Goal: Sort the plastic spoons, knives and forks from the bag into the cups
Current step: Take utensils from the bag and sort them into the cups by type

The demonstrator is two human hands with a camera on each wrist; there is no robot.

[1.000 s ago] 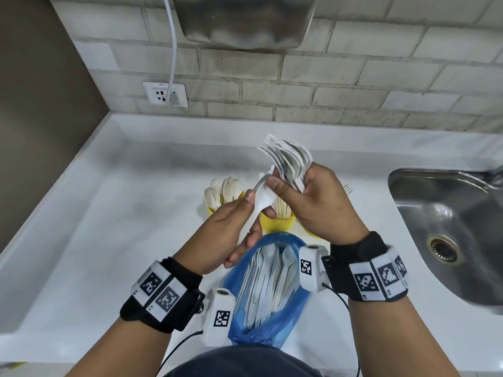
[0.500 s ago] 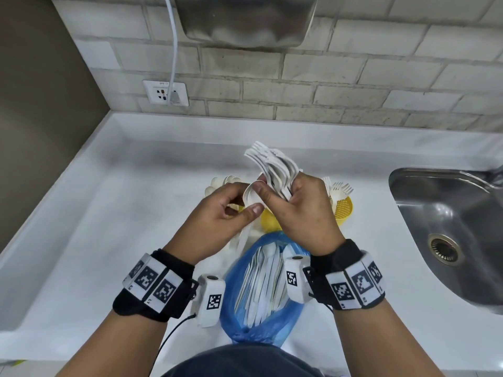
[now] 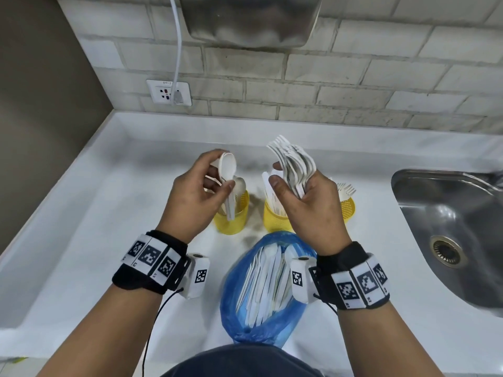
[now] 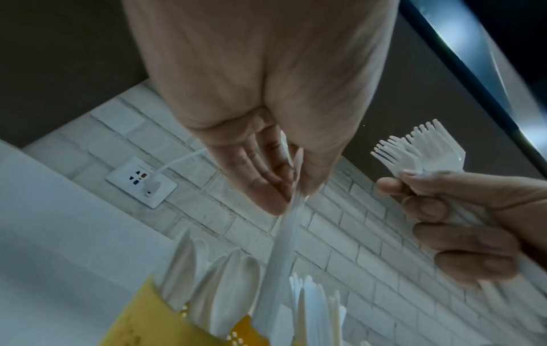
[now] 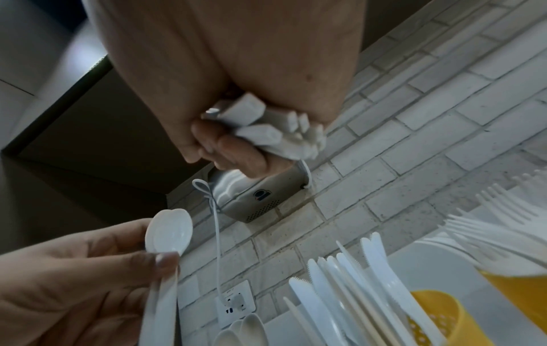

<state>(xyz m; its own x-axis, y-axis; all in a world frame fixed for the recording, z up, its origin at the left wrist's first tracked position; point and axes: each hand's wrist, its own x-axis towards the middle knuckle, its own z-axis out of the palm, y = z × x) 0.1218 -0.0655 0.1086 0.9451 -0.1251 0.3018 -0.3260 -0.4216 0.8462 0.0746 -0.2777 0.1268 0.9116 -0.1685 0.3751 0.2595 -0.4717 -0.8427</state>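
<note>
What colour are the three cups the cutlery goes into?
Yellow, with small perforated holes. The cups show best in the head view.

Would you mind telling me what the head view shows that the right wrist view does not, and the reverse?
Only the head view shows the blue bag of cutlery and the sink. Only the right wrist view shows the handle ends of the fork bundle clamped in the right hand, plus the serrated knives close up. Both show the left hand holding spoons, the yellow cups and the wall socket.
</note>
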